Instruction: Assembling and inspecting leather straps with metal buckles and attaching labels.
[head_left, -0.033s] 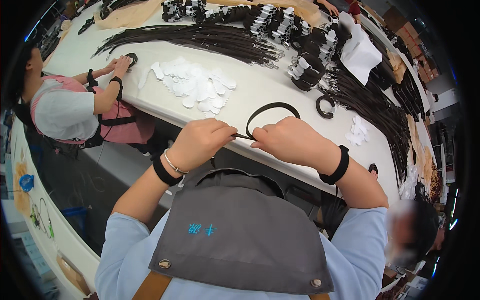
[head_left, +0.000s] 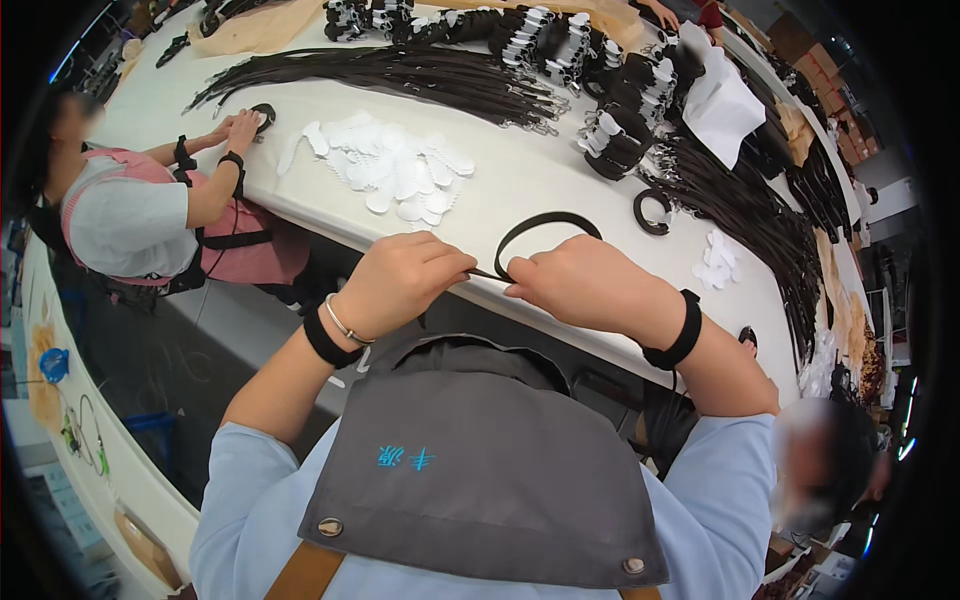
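A thin black strap (head_left: 548, 217) runs between my two hands just above the table's near edge, and it bends into a round loop beyond my right hand. My left hand (head_left: 395, 283) pinches one stretch of it between thumb and fingers. Closed on the strap at the foot of the loop is my right hand (head_left: 592, 283). Only a short straight piece shows between the hands; the strap's ends are hidden. Past my left hand lies a loose pile of white rounded tags (head_left: 395, 175). A coiled black strap (head_left: 652, 212) rests beyond my right hand.
Long dark straps (head_left: 380, 85) with metal clips lie across the white table (head_left: 500, 160). Coils with white tags (head_left: 615, 145) stand behind, more straps (head_left: 740, 200) at right. A smaller tag pile (head_left: 717, 262) is near. A co-worker (head_left: 140, 210) at left handles a black coil (head_left: 263, 118).
The strap's loop sits very slightly lower than before. Both my hands keep the same hold.
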